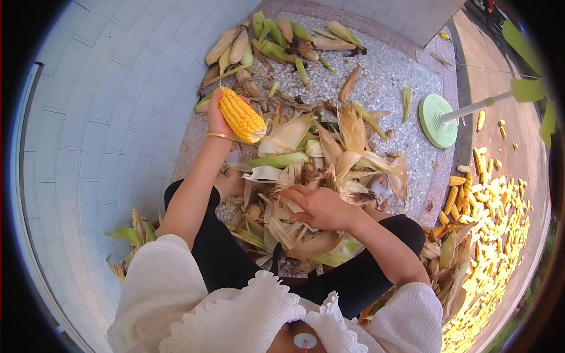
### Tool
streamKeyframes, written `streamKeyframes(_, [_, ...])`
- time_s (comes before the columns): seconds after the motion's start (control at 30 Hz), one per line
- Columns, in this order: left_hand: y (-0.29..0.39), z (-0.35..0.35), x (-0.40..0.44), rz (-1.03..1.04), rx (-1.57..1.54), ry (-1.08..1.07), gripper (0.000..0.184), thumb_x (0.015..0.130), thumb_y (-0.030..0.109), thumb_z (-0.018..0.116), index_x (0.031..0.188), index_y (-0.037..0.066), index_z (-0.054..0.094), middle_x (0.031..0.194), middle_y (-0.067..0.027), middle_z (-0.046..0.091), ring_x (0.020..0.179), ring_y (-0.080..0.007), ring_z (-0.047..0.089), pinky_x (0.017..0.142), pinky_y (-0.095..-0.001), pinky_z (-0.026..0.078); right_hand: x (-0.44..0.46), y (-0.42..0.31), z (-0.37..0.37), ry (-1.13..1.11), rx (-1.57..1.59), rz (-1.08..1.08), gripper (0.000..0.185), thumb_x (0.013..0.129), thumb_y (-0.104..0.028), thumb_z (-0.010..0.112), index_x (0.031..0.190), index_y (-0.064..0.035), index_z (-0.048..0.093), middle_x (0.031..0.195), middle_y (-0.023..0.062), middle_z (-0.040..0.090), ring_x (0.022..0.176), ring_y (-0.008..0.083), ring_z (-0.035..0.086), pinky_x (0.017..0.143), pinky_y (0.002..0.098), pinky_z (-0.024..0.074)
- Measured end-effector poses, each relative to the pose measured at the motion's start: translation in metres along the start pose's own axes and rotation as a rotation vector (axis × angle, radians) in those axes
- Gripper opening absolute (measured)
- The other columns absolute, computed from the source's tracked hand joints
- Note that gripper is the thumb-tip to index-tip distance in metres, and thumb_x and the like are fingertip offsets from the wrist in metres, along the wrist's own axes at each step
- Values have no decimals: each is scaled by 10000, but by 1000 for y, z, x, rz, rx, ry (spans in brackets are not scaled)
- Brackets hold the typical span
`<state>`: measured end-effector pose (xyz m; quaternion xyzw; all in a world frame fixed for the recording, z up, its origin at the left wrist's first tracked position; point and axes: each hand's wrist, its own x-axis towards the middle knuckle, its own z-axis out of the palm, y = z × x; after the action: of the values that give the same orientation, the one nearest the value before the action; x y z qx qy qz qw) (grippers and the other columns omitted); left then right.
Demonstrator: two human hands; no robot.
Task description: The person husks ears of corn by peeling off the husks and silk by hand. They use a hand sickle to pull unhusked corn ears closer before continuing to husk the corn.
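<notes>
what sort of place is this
Likely a house porch: pale grey tiled wall, speckled grey terrazzo floor strewn with dry tan corn husks, and bare yellow corn cobs spread on sunlit brown ground.

Wall (112, 135): pale, tiled, left. Stand (434, 122): round green base, pale pole, right. Floor (406, 70): speckled.

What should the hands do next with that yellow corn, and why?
Probably the left hand should set its corn cob among the bare cobs on the right: its kernels show with no husk over them, and the right hand is down at the loose husks.
</notes>
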<state>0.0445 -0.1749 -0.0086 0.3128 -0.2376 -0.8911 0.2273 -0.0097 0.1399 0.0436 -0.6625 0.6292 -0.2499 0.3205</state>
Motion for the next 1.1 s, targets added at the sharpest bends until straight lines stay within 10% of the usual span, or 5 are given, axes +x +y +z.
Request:
streamKeyframes(0.37, [-93, 72, -40, -178, 189, -385, 414, 929, 319, 548, 1224, 38, 480, 1187, -104, 551, 1068, -226, 541, 961, -375, 420, 21, 37, -28, 432, -1, 615, 778, 748, -356, 736, 1300, 45, 361, 1031, 228, 606, 779, 284, 655, 676, 361, 532])
streamKeyframes(0.57, [-96, 81, -77, -526, 736, -545, 386, 974, 312, 463, 1207, 6, 494, 1067, -82, 588, 843, -165, 617, 751, -294, 504, 5, 83, -46, 558, 1350, 587, 389, 823, -263, 642, 1046, 39, 542, 859, 91, 613, 529, 152, 600, 451, 241, 460])
streamKeyframes(0.83, [-121, 71, -109, 346, 1501, -1015, 195, 902, 213, 554, 848, 33, 606, 630, -150, 549, 532, -293, 563, 508, -362, 435, 1, 92, -3, 726, 1470, 787, 340, 847, -359, 589, 961, -40, 616, 739, 43, 629, 477, 133, 552, 402, 250, 405])
streamKeyframes(1.03, [-134, 58, -140, 313, 1412, -1545, 177, 863, 228, 610, 981, 96, 624, 630, -124, 583, 568, -312, 590, 526, -374, 456, -17, 126, 9, 884, 1532, 944, 314, 845, -417, 551, 880, -105, 574, 627, 11, 527, 396, 112, 397, 372, 260, 331])
streamKeyframes(1.1, [-119, 42, -106, 100, 2157, -1318, 398, 818, 248, 655, 1171, 104, 542, 830, -133, 634, 759, -312, 620, 657, -395, 475, -38, 130, 5, 893, 1523, 932, 336, 868, -433, 517, 888, -100, 553, 655, 23, 551, 419, 129, 452, 375, 258, 314])
